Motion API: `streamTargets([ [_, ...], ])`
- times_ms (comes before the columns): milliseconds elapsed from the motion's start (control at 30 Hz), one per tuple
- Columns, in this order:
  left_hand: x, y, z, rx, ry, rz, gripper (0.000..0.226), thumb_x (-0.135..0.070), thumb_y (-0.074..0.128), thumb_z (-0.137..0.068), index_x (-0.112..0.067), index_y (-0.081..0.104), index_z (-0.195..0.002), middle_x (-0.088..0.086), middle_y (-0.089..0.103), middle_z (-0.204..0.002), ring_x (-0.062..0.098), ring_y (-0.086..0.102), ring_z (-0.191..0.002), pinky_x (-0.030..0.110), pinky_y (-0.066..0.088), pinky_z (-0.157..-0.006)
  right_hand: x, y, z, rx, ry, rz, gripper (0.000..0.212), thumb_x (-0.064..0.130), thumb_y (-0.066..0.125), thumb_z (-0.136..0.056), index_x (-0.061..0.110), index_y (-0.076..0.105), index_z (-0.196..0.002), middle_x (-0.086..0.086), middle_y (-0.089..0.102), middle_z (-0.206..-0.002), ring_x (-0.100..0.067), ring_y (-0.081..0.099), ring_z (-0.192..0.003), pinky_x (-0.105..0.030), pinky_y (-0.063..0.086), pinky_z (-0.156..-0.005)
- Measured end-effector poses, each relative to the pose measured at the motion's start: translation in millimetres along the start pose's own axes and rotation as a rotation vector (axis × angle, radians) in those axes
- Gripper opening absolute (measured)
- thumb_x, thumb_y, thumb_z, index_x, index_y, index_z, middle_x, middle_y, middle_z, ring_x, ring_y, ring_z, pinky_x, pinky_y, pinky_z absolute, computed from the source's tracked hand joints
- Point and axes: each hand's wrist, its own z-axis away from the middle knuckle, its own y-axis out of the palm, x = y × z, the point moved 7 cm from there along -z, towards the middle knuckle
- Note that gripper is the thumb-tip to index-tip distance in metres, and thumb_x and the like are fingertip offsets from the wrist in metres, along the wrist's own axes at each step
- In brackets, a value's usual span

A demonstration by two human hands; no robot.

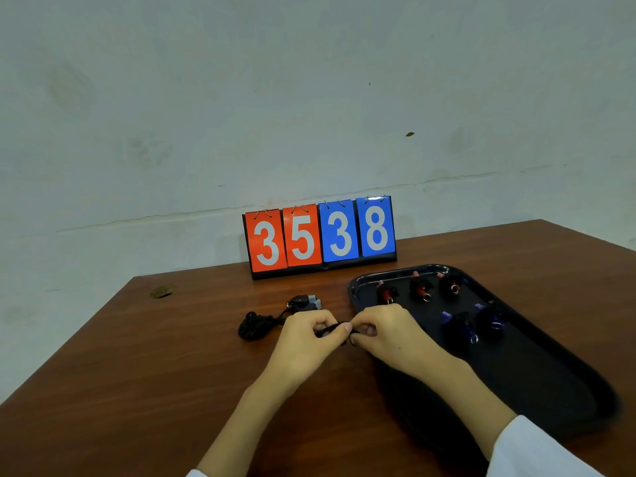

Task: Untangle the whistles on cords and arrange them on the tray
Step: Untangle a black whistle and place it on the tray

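Over the brown tabletop [137,373] the left hand [306,333] and right hand [389,330] meet, fingers curled, each pinching a black cord [330,328] that trails left to a coiled bundle [253,327] and grey whistles [304,302], beside the black tray [550,383] holding red whistles [420,288] and blue whistles [461,325]

The light is soft and a little dim, so the wall [309,98] looks grey-green and the left hand [303,339] and right hand [389,335] make only faint shadows on the brown table [137,373]. Small bright spots shine on the far rim of the black tray [550,370] and on top of the score board [339,232]. The wide lens bends the table edges, the near end of the tray looks smeared, and the thin black cord [332,328] looks fuzzy.
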Motion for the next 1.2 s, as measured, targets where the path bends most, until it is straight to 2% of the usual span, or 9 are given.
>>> streamTargets([
  [100, 2.1, -1.7, -1.9, 0.037, -0.008, 0.009, 0.022, -0.03, 0.068, -0.083, -0.015, 0.068, -0.067, 0.004, 0.065, -0.065, 0.006, 0.056, -0.06, 0.022, 0.046, -0.061, 2.3, 4.8, 0.6, 0.061, -0.029, 0.0, 0.016, 0.026, 0.065, -0.084, 0.015, 0.07, -0.096, 0.006, 0.061, -0.08, 0.001, 0.05, -0.066, -0.009, 0.039, -0.062],
  [233, 11.7, -4.5, -7.1, 0.09, -0.058, 0.039, 0.024, -0.032, 0.073, -0.078, -0.01, 0.068, -0.07, 0.008, 0.068, -0.069, 0.021, 0.066, -0.067, 0.031, 0.054, -0.063, 2.5, 15.1, 1.5, 0.166, -0.018, -0.15, 0.009, 0.025, 0.069, -0.081, 0.017, 0.071, -0.085, 0.007, 0.066, -0.077, -0.004, 0.06, -0.071, -0.021, 0.051, -0.069],
  [433, 18.3, -7.4, -6.0, 0.192, -0.144, 0.148, 0.027, -0.03, 0.069, -0.081, -0.007, 0.066, -0.067, -0.009, 0.058, -0.049, -0.001, 0.05, -0.045, 0.011, 0.039, -0.05, 10.9, 20.6, 4.8, 0.332, -0.008, -0.38, 0.01, 0.02, 0.068, -0.082, 0.018, 0.073, -0.09, 0.003, 0.07, -0.084, -0.008, 0.063, -0.078, -0.025, 0.053, -0.078],
  [533, 18.7, -2.2, -2.3, 0.258, -0.16, 0.195, 0.033, -0.038, 0.064, -0.081, -0.011, 0.064, -0.064, -0.01, 0.051, -0.047, 0.0, 0.043, -0.043, 0.012, 0.036, -0.051, 22.2, 17.0, 8.5, 0.391, -0.045, -0.504, 0.011, 0.015, 0.067, -0.083, 0.025, 0.072, -0.081, 0.004, 0.069, -0.077, -0.004, 0.061, -0.071, -0.018, 0.049, -0.071],
  [633, 18.0, -2.3, -1.3, 0.246, -0.173, 0.275, 0.039, -0.046, 0.06, -0.081, -0.012, 0.062, -0.06, -0.001, 0.05, -0.052, 0.009, 0.042, -0.045, 0.021, 0.035, -0.048, 25.0, 9.5, 6.4, 0.347, -0.035, -0.622, 0.018, 0.009, 0.068, -0.082, 0.026, 0.07, -0.079, 0.01, 0.068, -0.072, -0.001, 0.06, -0.069, -0.015, 0.047, -0.071],
  [733, 20.0, -0.5, -1.1, 0.218, -0.275, 0.381, 0.042, -0.035, 0.053, -0.093, -0.022, 0.06, -0.054, -0.004, 0.045, -0.051, 0.009, 0.03, -0.041, 0.023, 0.023, -0.044, 17.9, 3.2, 2.5, 0.252, 0.025, -0.727, 0.017, 0.008, 0.067, -0.082, 0.025, 0.071, -0.078, 0.008, 0.07, -0.076, -0.007, 0.064, -0.078, -0.019, 0.05, -0.078],
  [900, 19.9, 10.7, 3.9, 0.253, -0.342, 0.583, 0.035, -0.018, 0.037, -0.1, -0.005, 0.054, -0.072, -0.001, 0.036, -0.048, 0.008, 0.023, -0.038, 0.022, 0.018, -0.041, 10.7, -5.4, -0.6, 0.11, 0.072, -0.821, 0.012, 0.007, 0.063, -0.084, 0.014, 0.071, -0.089, 0.006, 0.069, -0.074, -0.004, 0.064, -0.074, -0.016, 0.051, -0.072],
  [1100, 16.9, 15.2, 2.2, 0.213, -0.338, 0.619, 0.037, -0.022, 0.036, -0.101, -0.007, 0.056, -0.073, -0.001, 0.036, -0.049, 0.007, 0.023, -0.036, 0.022, 0.016, -0.039, -0.8, -5.7, -3.4, 0.003, 0.144, -0.793, 0.01, 0.009, 0.065, -0.083, 0.014, 0.071, -0.089, 0.003, 0.07, -0.077, -0.004, 0.064, -0.071, -0.015, 0.051, -0.067],
  [1200, 20.4, 14.4, 1.6, 0.197, -0.345, 0.619, 0.037, -0.027, 0.038, -0.101, -0.008, 0.058, -0.076, -0.002, 0.037, -0.049, 0.007, 0.024, -0.037, 0.021, 0.017, -0.039, -7.9, -5.8, -5.0, -0.06, 0.181, -0.684, 0.006, 0.014, 0.067, -0.083, 0.017, 0.07, -0.086, -0.002, 0.07, -0.08, -0.012, 0.066, -0.077, -0.018, 0.053, -0.072],
])
